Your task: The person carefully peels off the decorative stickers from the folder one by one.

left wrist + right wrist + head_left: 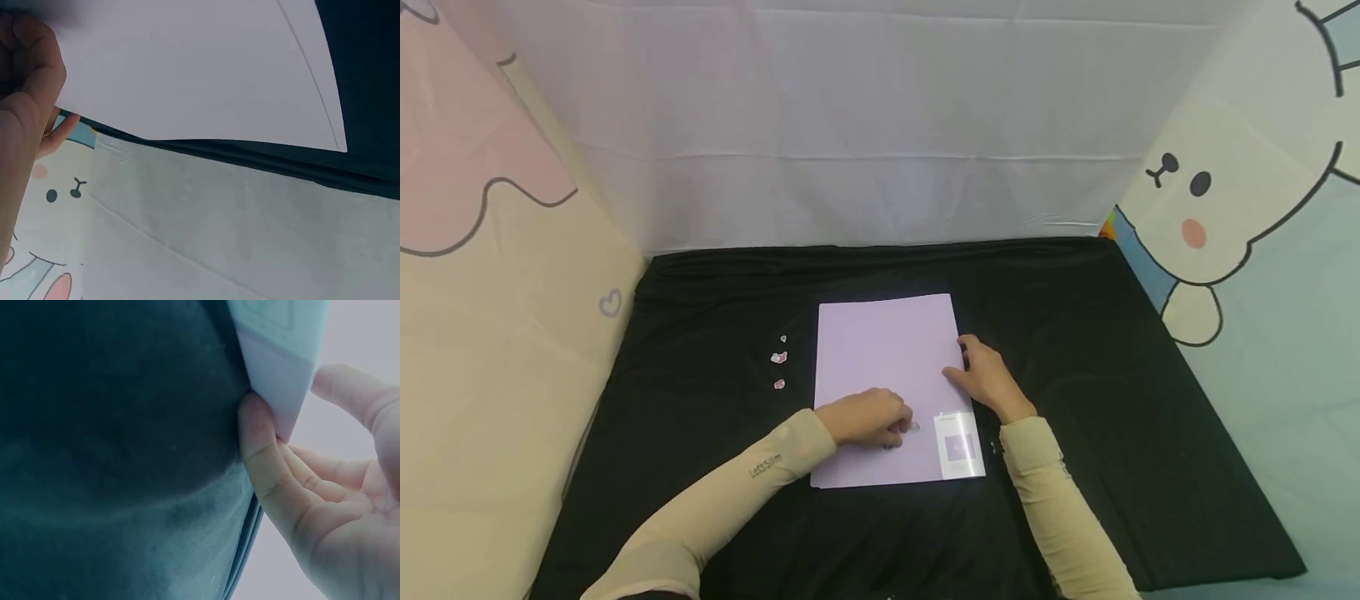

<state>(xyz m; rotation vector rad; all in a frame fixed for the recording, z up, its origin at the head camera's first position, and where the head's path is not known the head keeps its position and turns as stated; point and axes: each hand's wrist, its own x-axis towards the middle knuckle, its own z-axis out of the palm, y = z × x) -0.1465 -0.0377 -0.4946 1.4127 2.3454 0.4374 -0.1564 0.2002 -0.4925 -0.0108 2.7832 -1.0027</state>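
A pale purple folder (883, 350) lies on the black cloth, with a white label (958, 446) at its lower right corner. Over its lower part is my left hand (868, 417), fingers curled, and a small pale sticker (915, 427) shows at the fingertips. In the left wrist view the curled left hand (28, 69) hides its fingertips and whatever they touch. My right hand (992, 379) holds the folder's right edge. The right wrist view shows the right thumb (347, 390) on one side of the folder's edge (275, 381) and fingers against the other.
Left of the folder, several small pink-and-white stickers (778, 357) lie in a column on the black cloth (715, 317). Small pale bits (996, 447) are beside the right wrist. A white curtain (880, 125) stands behind the table, with printed cartoon cloth (1240, 208) at the sides.
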